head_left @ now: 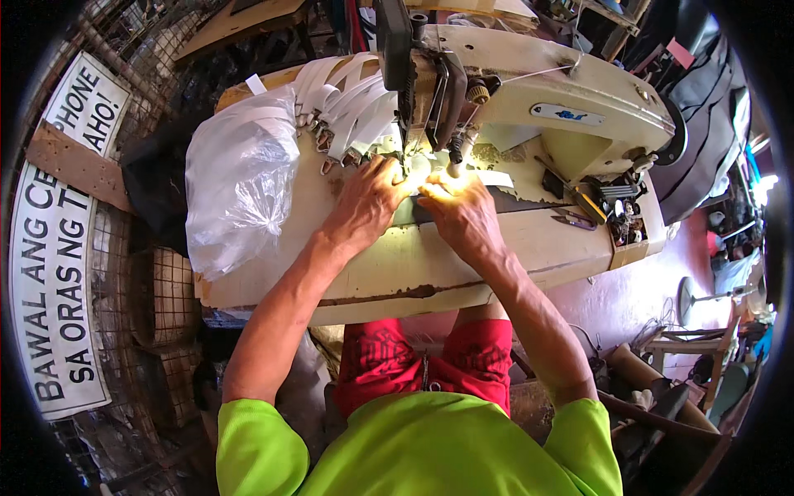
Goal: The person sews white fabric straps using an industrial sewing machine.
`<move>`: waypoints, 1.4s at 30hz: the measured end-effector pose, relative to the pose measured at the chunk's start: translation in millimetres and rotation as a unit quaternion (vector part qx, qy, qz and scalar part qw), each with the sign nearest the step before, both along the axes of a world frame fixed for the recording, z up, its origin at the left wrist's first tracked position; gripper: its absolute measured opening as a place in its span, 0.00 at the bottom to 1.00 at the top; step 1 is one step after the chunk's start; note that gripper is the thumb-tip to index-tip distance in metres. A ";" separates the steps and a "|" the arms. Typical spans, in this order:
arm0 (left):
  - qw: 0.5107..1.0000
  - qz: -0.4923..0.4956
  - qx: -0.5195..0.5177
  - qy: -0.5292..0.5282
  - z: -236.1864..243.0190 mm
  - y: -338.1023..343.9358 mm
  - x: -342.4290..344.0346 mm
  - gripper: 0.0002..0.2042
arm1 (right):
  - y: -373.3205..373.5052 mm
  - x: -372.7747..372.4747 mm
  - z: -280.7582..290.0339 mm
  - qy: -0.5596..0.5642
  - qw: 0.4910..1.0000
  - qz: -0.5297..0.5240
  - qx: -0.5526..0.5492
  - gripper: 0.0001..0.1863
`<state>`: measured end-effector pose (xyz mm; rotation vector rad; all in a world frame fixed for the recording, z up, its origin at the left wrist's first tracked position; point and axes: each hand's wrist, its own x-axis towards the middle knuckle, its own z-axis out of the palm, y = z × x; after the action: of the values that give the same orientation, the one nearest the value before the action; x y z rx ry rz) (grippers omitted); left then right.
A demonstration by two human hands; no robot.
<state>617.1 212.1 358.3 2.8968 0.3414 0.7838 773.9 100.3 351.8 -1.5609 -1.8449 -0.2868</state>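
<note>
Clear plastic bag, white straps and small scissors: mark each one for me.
Clear plastic bag [240, 178], head view, middle of its crinkled side.
White straps [351, 103], head view, middle of the fanned bundle.
Small scissors [573, 219], head view, on the blades, right of the hands.

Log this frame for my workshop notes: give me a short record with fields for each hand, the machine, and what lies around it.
left hand: flat on the table, fingertips at the needle area, pressing a pale piece
right hand: beside the left, fingers on the same pale piece under the lamp glare
machine: cream sewing machine across the table's far side
table: cream top, chipped front edge
left of hands: plastic bag; white straps fanned behind it
right of hands: scissors and small tools near the machine base
</note>
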 end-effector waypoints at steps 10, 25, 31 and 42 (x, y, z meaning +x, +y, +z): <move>0.992 0.001 -0.091 -0.088 -10.9 13.7 -5.8 0.16 | 16.8 2.7 -6.4 -0.016 0.998 -0.024 -0.055 0.05; 0.987 0.012 -0.147 -0.065 -10.6 20.8 -2.3 0.08 | 23.2 3.3 -12.2 0.003 0.998 -0.055 -0.023 0.08; 0.989 0.009 -0.129 -0.067 -12.6 22.8 -1.9 0.08 | 25.5 3.9 -9.5 -0.007 0.999 -0.044 0.001 0.08; 0.996 -0.030 -0.080 -0.034 -11.6 26.9 -6.9 0.12 | 25.6 4.1 -4.4 -0.016 1.000 -0.022 0.009 0.07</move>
<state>610.2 239.0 346.7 2.7108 0.2949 0.8046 777.9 125.9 347.4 -1.5935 -1.8295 -0.3491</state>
